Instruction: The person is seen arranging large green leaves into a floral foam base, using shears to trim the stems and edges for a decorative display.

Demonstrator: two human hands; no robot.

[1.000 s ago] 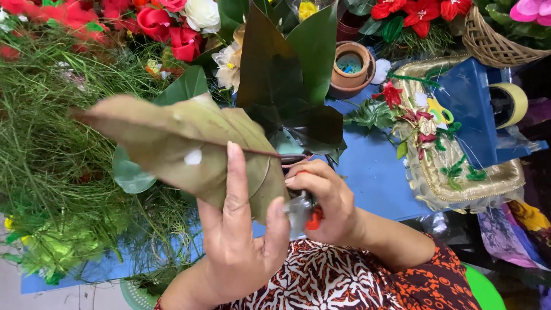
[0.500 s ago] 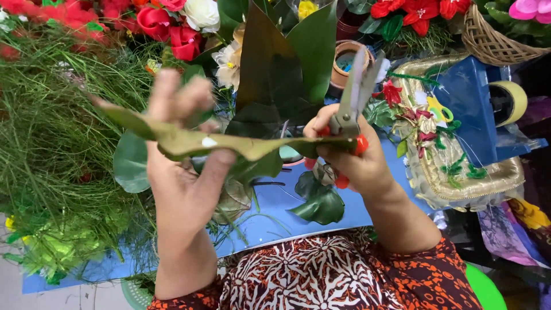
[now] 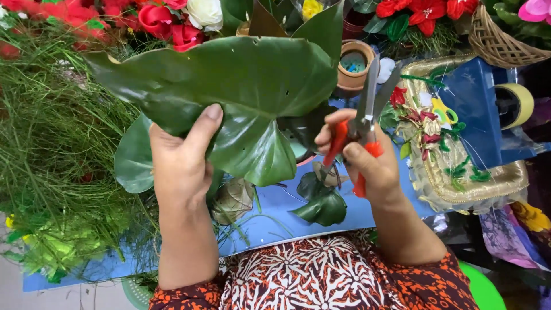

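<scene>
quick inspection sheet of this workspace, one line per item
surface: blue board, partly covered
job's things: large green leaf held up; red-handled scissors, blades up and apart
clutter: cut leaf pieces, fine green grass, gold tray of trimmings, tape roll
grippers: left hand grips the leaf; right hand holds the scissors
cables: nothing seen
surroundings: red flowers, clay pot, wicker basket

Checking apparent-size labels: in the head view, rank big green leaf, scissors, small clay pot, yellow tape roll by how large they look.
1. big green leaf, by far; it is held up close to the camera by the left hand, so that inflates it.
2. scissors in the right hand.
3. small clay pot and yellow tape roll: look alike, unranked.
</scene>
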